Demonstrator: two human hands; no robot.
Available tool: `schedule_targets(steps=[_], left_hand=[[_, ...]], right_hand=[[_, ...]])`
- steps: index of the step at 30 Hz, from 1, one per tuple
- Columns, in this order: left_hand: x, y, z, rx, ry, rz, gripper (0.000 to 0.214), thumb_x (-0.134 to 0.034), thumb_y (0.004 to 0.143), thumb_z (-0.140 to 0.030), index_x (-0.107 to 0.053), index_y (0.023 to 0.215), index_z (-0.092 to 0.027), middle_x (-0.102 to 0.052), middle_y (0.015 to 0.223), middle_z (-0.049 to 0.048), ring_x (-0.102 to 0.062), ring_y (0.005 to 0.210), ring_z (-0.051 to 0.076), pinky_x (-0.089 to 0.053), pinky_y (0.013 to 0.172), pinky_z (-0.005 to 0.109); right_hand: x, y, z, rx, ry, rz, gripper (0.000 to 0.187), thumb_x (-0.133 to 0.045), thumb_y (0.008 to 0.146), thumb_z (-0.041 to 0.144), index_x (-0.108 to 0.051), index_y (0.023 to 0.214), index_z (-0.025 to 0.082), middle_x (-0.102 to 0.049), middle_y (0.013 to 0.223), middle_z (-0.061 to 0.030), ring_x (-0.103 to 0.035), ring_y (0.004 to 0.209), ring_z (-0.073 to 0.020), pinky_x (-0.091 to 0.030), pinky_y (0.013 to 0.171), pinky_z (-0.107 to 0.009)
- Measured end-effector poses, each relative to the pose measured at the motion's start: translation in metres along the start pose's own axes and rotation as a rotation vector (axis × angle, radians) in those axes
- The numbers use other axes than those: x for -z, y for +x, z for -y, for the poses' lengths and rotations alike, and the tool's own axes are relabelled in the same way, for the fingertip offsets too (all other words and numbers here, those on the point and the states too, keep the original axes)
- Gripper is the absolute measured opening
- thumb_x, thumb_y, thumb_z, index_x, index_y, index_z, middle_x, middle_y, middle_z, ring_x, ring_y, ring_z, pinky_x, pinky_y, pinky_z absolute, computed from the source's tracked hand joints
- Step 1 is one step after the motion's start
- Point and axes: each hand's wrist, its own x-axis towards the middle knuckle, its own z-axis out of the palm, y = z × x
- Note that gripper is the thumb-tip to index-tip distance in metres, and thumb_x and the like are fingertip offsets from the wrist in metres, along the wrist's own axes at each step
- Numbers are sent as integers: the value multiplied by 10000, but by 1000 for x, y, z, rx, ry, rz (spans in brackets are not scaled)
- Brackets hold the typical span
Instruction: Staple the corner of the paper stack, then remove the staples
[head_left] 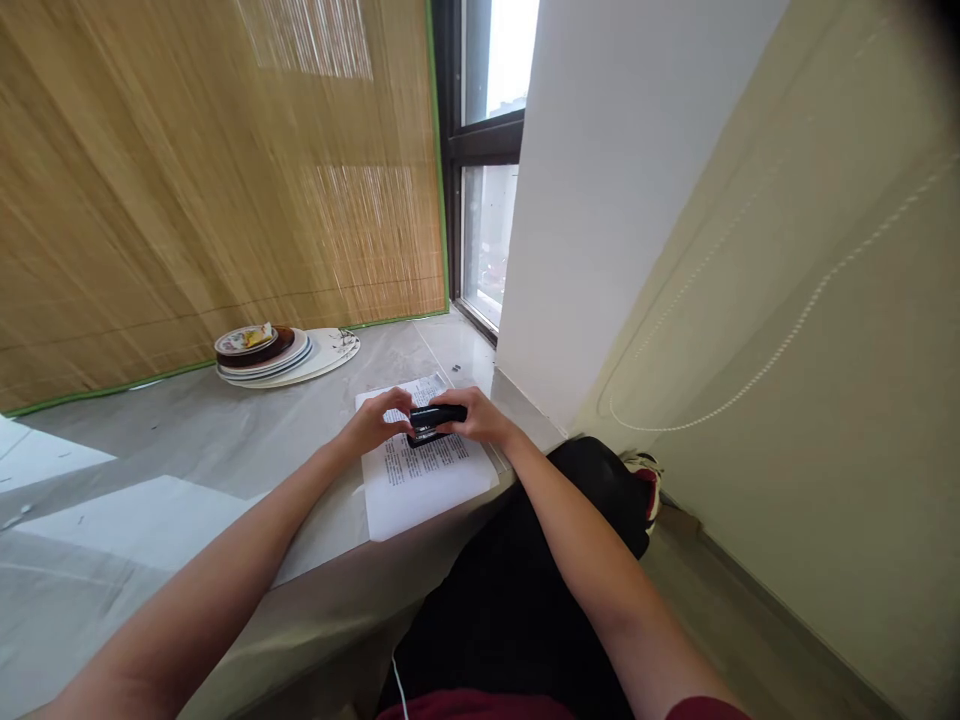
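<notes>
A black stapler [435,420] is held over a printed sheet of paper [424,475] that lies on the grey stone sill [225,440]. My left hand [373,420] grips the stapler's left end, fingers curled round it. My right hand [480,417] closes on its right end from the other side. Both hands hover just above the upper half of the paper.
A stack of plates [266,352] with scraps on top stands at the back of the sill, against a bamboo blind [210,170]. A window [487,220] and a white wall [600,200] are to the right. A shoe [646,480] lies on the floor below.
</notes>
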Motion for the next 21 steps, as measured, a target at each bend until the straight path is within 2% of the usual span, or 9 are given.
schedule_targets(steps=[3,6,9,11,13,15,17,19,21], left_hand=[[0,0,1,8,16,30,363,-899,748,-538,-747,877,-235,-782,884,54,-733,816,227,-598,809,341],[1,2,5,-11,35,7,329,-843,816,-540,-758,908,-236,-781,956,72,-726,869,235,-585,852,350],[0,2,14,-20,164,1,350,-737,916,-536,-780,1112,-249,-774,1162,108,-711,1103,291,-535,1023,412],[-2,0,21,-25,256,111,399,-694,944,-529,-772,1235,-267,-714,1371,125,-633,1303,342,-449,1152,475],[-2,-3,24,-27,328,234,432,-669,955,-517,-758,1308,-284,-650,1486,123,-553,1409,374,-364,1223,529],[0,-5,22,-29,386,305,447,-633,973,-500,-737,1357,-297,-639,1501,118,-529,1429,377,-307,1253,563],[2,-6,15,-31,449,346,458,-594,995,-509,-713,1386,-302,-635,1502,112,-525,1427,365,-269,1266,582],[4,-6,6,-20,507,381,478,-545,1021,-548,-689,1399,-293,-599,1536,115,-508,1442,354,-246,1270,596],[4,-5,-1,-1,549,425,543,-496,1036,-603,-630,1464,-296,-487,1640,120,-438,1509,361,-211,1281,612]], right_hand=[[-12,3,3,41,-26,28,383,-821,787,239,-784,1167,207,-795,1087,-67,-742,999,-247,-570,946,-382],[-4,4,-2,0,-14,-7,398,-826,798,280,-777,1188,219,-792,1103,-58,-742,1019,-251,-572,966,-394],[20,3,-12,-114,-30,-248,433,-860,779,352,-786,1187,224,-795,1135,-63,-741,1060,-272,-569,1011,-420],[39,-1,-20,-154,-83,-435,420,-874,761,373,-800,1140,209,-793,1134,-82,-736,1067,-287,-567,1021,-435],[55,-6,-28,-169,-182,-531,378,-868,751,353,-809,1088,193,-787,1126,-99,-730,1061,-299,-563,1023,-455],[65,-12,-35,-225,-252,-515,364,-847,758,330,-811,1092,189,-789,1123,-104,-731,1050,-304,-555,1034,-478],[68,-16,-41,-279,-265,-441,373,-835,758,315,-811,1111,198,-794,1129,-97,-733,1061,-303,-545,1051,-485],[64,-17,-44,-319,-247,-367,382,-837,745,301,-814,1114,206,-800,1128,-90,-736,1075,-303,-538,1061,-483],[57,-15,-44,-338,-219,-301,387,-841,734,288,-819,1112,210,-806,1125,-87,-739,1080,-304,-534,1063,-481]])
